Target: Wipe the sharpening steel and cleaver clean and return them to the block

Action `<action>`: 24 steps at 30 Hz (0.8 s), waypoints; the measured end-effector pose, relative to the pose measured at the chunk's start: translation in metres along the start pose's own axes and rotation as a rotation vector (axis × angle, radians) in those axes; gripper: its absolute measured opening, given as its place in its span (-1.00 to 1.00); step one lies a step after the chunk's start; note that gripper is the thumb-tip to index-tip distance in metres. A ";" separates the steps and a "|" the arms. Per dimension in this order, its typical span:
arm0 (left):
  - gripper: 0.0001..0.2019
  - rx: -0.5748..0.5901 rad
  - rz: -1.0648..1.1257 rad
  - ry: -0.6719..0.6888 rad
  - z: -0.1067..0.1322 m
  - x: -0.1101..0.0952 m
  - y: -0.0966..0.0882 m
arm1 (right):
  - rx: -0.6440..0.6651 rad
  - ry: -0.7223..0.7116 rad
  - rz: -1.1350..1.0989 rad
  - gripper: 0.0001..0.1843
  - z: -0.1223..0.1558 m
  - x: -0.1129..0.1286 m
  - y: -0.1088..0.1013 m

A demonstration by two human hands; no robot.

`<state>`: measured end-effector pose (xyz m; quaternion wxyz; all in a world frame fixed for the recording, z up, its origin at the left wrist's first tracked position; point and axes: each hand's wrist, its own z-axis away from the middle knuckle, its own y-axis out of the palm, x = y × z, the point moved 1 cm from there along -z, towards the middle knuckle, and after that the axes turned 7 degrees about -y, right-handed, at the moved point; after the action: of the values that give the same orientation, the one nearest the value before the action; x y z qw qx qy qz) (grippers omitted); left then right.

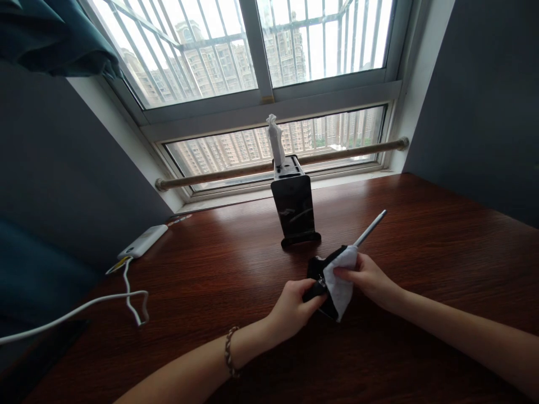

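Note:
My left hand (295,306) is closed around a short black handle-like piece (316,289), thumb and fingers on opposite sides. My right hand (370,278) pinches a white cloth (343,269) with its thumb on the near face. Black material shows along the cloth's left and upper edges; whether it belongs to the cloth or to the handled piece I cannot tell. Out of the upper end of the cloth sticks a slim silver rod (371,227), tilted up to the right. Both hands are just above the dark wooden table, close together.
Beyond my hands stands a black tissue box (293,205) with a white tissue (274,140) sticking up. At the left lies a white power bank (142,241) with a white cable (76,311). A rusty rail (349,151) crosses the window behind the table (219,258).

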<state>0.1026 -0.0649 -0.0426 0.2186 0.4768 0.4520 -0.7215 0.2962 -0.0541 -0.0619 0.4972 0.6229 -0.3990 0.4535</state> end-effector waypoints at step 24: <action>-0.78 0.032 -0.018 0.018 0.001 -0.002 -0.001 | 0.090 0.013 0.061 -0.73 0.007 0.001 0.009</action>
<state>0.1021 -0.0660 -0.0407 0.2003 0.4828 0.4463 -0.7263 0.2889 -0.0629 -0.0591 0.4572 0.6293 -0.3936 0.4899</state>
